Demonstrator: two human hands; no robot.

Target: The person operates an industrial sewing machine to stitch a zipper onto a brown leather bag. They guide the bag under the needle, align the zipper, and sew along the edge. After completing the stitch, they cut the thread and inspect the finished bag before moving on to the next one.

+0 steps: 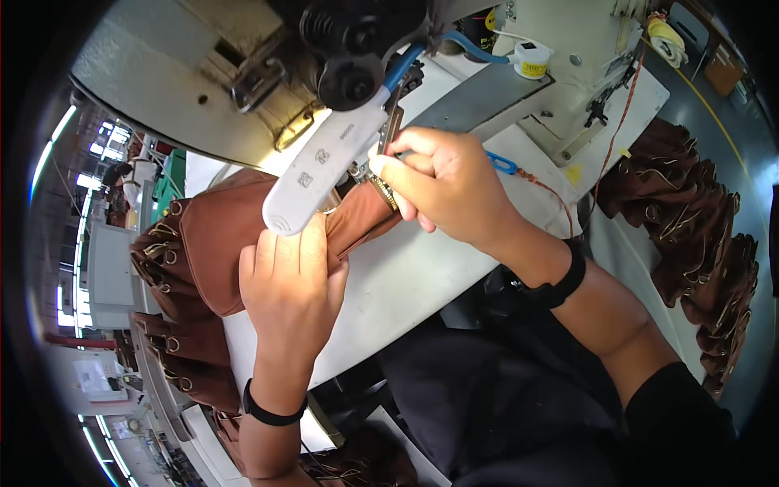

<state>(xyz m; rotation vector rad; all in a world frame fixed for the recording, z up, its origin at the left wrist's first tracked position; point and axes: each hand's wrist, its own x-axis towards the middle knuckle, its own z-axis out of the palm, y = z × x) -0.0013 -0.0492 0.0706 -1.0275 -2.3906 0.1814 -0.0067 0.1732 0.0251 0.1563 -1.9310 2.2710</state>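
Note:
A brown leather bag piece lies under the head of a sewing machine. My left hand is on the leather, its fingers stretched toward the machine's foot and its thumb along a fold, holding the piece. The white oblong lamp hides its fingertips. Beside the needle area, my right hand is closed in a pinch next to a narrow metal part; what sits between thumb and forefinger is hidden. Its lower fingers are close to a zipper edge on the leather.
Blue-handled thread snips on an orange cord lie right of my hand on the white table. More brown bag pieces with metal rings hang at the left. A long pile of brown pieces is at the right.

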